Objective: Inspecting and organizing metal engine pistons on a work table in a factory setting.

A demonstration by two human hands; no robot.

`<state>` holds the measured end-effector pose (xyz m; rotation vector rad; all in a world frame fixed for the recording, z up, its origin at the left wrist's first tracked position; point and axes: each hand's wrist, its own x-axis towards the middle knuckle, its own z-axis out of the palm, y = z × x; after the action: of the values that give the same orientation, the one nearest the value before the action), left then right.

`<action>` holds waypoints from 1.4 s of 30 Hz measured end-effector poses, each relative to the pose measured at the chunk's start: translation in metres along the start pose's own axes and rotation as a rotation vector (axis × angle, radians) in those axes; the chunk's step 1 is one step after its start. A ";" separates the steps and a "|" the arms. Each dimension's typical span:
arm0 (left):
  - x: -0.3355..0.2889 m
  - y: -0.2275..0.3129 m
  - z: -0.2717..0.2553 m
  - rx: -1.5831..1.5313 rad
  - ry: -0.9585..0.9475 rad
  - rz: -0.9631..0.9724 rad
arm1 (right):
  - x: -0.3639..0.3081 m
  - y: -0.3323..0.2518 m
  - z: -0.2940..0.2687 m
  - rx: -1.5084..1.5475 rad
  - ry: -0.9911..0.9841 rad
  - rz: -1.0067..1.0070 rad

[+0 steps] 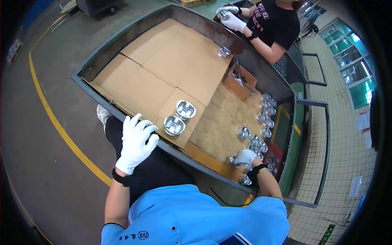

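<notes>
My left hand (136, 143), in a white glove, has its fingers spread over the near rim of a metal-walled bin (173, 152). Just right of it, two shiny metal pistons (174, 125) stand side by side on the cardboard (157, 77). In the bin's near right part, my gloved right hand (246, 157) reaches down among several more pistons (255, 141). Its fingers curl round a piston (233, 160), which shows partly at their left; the fingertips are mostly hidden. Another piston (245, 179) lies beside the wrist, close to the near wall.
A small open cardboard box (241, 81) with tools stands toward the far side, near a small group of pistons (223, 51). Beyond the far wall, a co-worker (277, 24) in white gloves holds a metal part (224, 15). A metal handrail (326, 155) stands to the right.
</notes>
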<state>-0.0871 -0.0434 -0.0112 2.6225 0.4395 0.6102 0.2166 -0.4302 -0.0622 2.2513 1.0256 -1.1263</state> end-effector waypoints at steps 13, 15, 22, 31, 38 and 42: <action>0.004 0.061 -0.086 -1.931 -0.035 -0.481 | -0.124 -0.274 -0.213 0.066 1.243 -1.138; -0.002 0.052 -0.093 -2.160 0.159 -0.484 | -0.126 -0.296 -0.217 0.357 1.256 -1.347; -0.015 0.049 -0.116 -1.983 0.284 -0.502 | -0.118 -0.295 -0.188 1.368 0.208 -1.137; 0.002 0.085 -0.125 -0.017 0.328 -0.017 | -0.073 -0.303 -0.151 1.562 -0.190 -1.295; -0.006 0.074 -0.112 -0.094 0.313 0.002 | -0.056 -0.301 -0.152 1.030 0.763 -1.528; -0.024 0.064 -0.096 -0.378 0.347 -0.217 | -0.057 -0.296 -0.150 1.308 0.398 -1.368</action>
<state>-0.1403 -0.0776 0.0886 2.0834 0.6329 0.9724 0.0413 -0.1697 0.0593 2.4979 2.8471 -2.4389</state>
